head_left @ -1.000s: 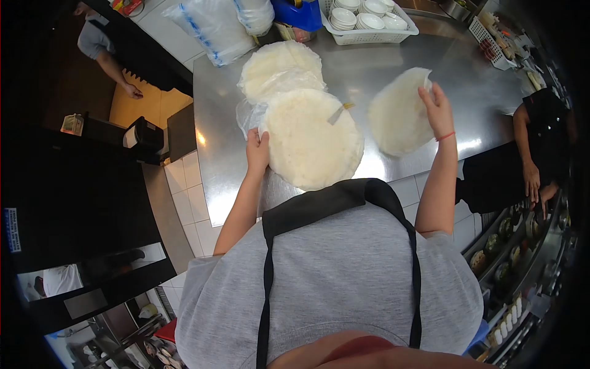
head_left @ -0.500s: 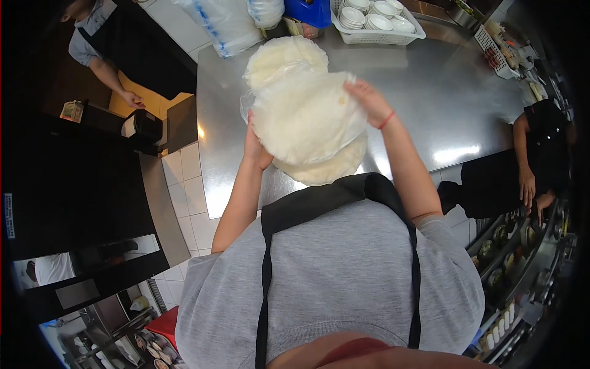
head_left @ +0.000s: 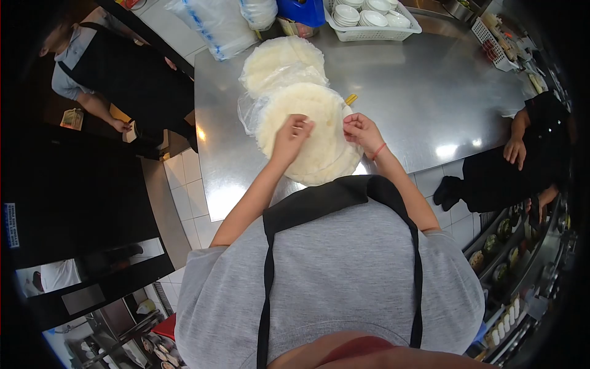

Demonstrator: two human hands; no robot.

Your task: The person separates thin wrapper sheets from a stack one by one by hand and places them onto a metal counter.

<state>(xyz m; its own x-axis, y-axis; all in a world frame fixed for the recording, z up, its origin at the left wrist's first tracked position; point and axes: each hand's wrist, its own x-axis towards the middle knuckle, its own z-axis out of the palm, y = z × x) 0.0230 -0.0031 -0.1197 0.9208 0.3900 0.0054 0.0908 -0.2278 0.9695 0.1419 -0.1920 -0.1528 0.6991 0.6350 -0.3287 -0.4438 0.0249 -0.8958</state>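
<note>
Pale, round flat sheets (head_left: 310,147) lie stacked on the steel table (head_left: 424,86), close to my apron. My left hand (head_left: 294,140) is over the middle of this stack, its fingers curled together; anything in them is too small to see. At the stack's right edge, my right hand (head_left: 362,131) is closed in a pinch beside a thin whitish edge, and what it grips is unclear. Behind is another pale round stack (head_left: 284,58), with crumpled clear plastic (head_left: 249,114) between and beside the stacks. A small yellow item (head_left: 351,99) lies just beyond my right hand.
Along the back are plastic-wrapped packs (head_left: 212,27), a blue container (head_left: 301,11) and a white basket (head_left: 375,32) of small white dishes. A person in a black apron (head_left: 123,74) stands at the left, and another in black (head_left: 491,178) at the right.
The upper round sheet, held up between both hands before, now lies on the near stack. My left hand has moved onto its middle; my right hand has come lower. The yellow item now shows.
</note>
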